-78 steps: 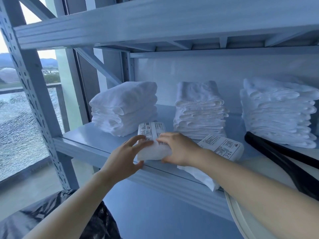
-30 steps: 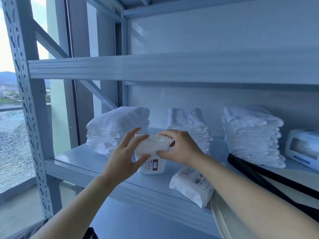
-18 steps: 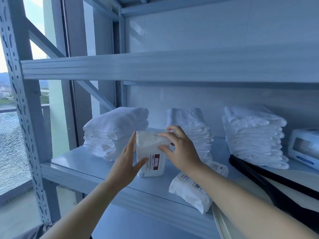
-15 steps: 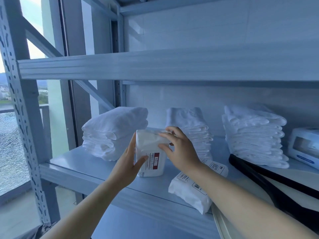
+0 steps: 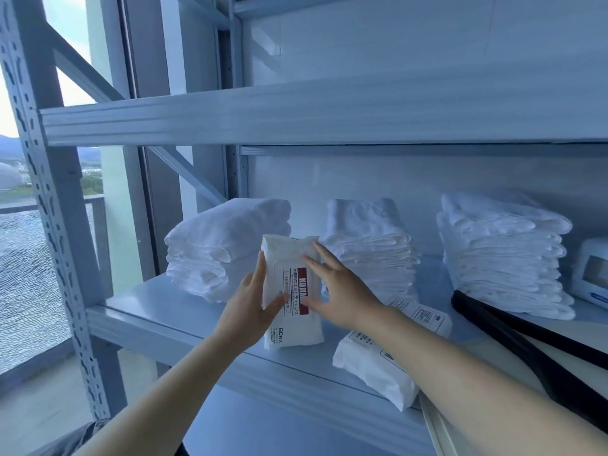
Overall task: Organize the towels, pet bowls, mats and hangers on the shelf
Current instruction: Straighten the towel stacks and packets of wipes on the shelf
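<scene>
The left towel stack (image 5: 227, 245) sits far back on the shelf (image 5: 148, 301). Near it, the left hand (image 5: 246, 311) has its grip clamped on an upright wipe pack (image 5: 296, 332); the right hand (image 5: 342, 291), grip apart, presses straight fingers on its front.

Metal shelf (image 5: 164, 307) held left towel stack (image 5: 227, 248), middle towel stack (image 5: 368, 248), right towel stack (image 5: 500, 258) behind; upright pack (image 5: 292, 330), flat pack (image 5: 371, 363) in front.

Both forearms reach up. The left hand (image 5: 250, 307) clasps the wipes pack (image 5: 296, 334) at its left edge, thumb across its front; the right hand (image 5: 342, 291) presses its front, fingers (image 5: 324, 260) spread
</scene>
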Tool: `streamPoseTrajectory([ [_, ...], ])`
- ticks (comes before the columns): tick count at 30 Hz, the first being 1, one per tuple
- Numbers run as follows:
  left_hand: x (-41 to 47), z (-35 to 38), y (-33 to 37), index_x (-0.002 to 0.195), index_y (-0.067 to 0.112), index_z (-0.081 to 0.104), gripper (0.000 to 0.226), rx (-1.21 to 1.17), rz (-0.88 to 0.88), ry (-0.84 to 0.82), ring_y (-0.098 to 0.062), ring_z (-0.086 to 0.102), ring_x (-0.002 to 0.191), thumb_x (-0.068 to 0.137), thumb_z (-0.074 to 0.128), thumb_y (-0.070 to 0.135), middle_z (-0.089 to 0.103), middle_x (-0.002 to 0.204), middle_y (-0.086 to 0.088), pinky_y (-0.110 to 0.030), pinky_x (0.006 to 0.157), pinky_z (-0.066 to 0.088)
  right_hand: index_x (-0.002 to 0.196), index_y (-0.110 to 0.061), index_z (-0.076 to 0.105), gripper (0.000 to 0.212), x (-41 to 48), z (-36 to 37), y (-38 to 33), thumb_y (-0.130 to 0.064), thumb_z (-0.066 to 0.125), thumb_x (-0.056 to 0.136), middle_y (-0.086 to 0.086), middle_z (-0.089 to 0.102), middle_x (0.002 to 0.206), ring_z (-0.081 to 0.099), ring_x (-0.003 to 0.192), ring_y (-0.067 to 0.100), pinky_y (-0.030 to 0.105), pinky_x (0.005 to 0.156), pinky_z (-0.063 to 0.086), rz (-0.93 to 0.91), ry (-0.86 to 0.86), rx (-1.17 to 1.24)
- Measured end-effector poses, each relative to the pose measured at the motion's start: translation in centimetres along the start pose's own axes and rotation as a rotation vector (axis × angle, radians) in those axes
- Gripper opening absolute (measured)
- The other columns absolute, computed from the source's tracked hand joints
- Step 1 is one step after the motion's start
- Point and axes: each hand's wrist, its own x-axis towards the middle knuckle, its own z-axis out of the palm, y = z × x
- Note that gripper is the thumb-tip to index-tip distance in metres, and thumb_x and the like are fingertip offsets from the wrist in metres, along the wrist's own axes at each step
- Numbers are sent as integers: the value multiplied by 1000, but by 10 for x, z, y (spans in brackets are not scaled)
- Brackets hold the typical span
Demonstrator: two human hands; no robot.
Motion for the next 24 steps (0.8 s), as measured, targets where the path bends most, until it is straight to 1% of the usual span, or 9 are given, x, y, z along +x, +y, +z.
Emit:
streamPoseTrajectory([
  [2,-5,3,-2,143,43,-18,96,-26,50,-37,-17,47,121,85,59,43,28,149,4,-31,81,49,148,-23,18,89,2,1,0,-38,72,78,-12,-12,156,19,142,13,35,110,33,37,-44,22],
  [4,-9,5,-3,143,41,-16,95,-6,125,-46,-16,41,128,87,61,37,5,156,11,-31,86,50,149,-24,14,96,4,0,-1,-38,74,76,-13,-16,155,22,141,14,36,107,36,51,-78,16],
  [6,-11,7,-5,142,41,-16,92,32,160,-44,-15,40,129,88,59,36,-9,156,15,-27,84,49,150,-25,9,100,5,0,-2,-40,74,75,-13,-20,155,23,141,15,36,107,36,58,-111,-24],
  [9,-13,9,-7,140,43,-13,84,72,132,-43,-13,45,125,91,54,37,-20,153,18,-19,77,43,150,-25,3,101,6,2,-4,-40,72,77,-13,-25,153,20,142,16,36,106,36,68,-126,-46],
  [12,-16,11,-7,139,50,1,71,90,149,-39,-12,58,108,93,52,34,-20,153,17,-14,68,41,149,-26,-1,100,4,6,-4,-38,70,80,-15,-30,150,21,142,15,36,106,37,65,-125,-42],
  [15,-20,12,-9,141,47,11,65,77,187,-28,-12,60,102,94,52,29,-18,155,11,-19,72,44,148,-27,-9,99,3,9,-4,-39,66,84,-16,-35,148,23,141,16,35,103,39,45,-129,-53],
  [17,-24,14,-12,142,47,11,67,81,203,-53,-12,61,100,93,53,30,-18,155,15,-22,73,46,148,-28,-11,96,3,12,-2,-40,62,86,-17,-35,147,24,140,16,35,102,40,46,-143,-50],
  [20,-30,17,-18,139,53,3,67,64,174,-124,-9,58,107,93,49,38,-19,151,26,-22,75,45,148,-29,-7,92,1,21,2,-43,60,87,-17,-30,150,21,141,15,35,106,36,60,-224,-39],
  [24,-21,16,-20,141,48,7,62,71,75,-171,-15,53,118,94,47,40,-12,155,18,-27,87,46,149,-28,8,76,2,33,6,-43,54,91,-13,-12,156,16,143,17,37,113,26,94,-261,-20],
])
